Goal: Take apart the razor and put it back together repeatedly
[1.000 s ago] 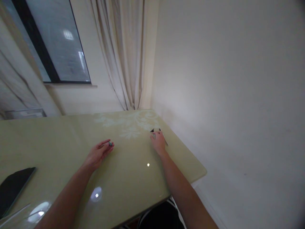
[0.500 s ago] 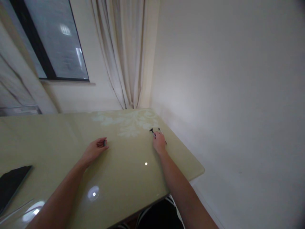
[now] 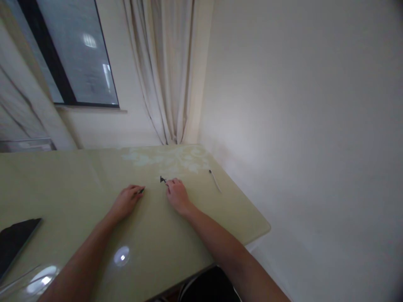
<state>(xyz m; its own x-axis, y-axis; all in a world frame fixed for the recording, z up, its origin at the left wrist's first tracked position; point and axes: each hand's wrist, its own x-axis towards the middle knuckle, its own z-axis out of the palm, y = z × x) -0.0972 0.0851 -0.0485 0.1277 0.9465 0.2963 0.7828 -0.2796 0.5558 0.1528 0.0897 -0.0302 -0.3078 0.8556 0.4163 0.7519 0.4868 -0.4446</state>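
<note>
My left hand [image 3: 126,201] is closed over the left-middle of the table, pinching a small dark piece [image 3: 141,191] between thumb and fingers. To its right, my right hand [image 3: 177,194] grips the handle of a small razor-like tool [image 3: 163,179], whose dark head points left, toward my left hand. A gap separates the two hands. A thin white stick with a dark tip [image 3: 215,181] lies by the table's right edge, touched by neither hand.
The glossy yellowish table [image 3: 151,235] has its right edge near the wall. A dark flat object [image 3: 17,239] lies at the left. Below the front edge is a black seat-like shape [image 3: 209,287]. Curtains [image 3: 170,75] hang behind the table.
My right hand has moved left with the razor-like tool, away from the white stick, which stays put. My left hand has turned slightly, still pinching the small piece.
</note>
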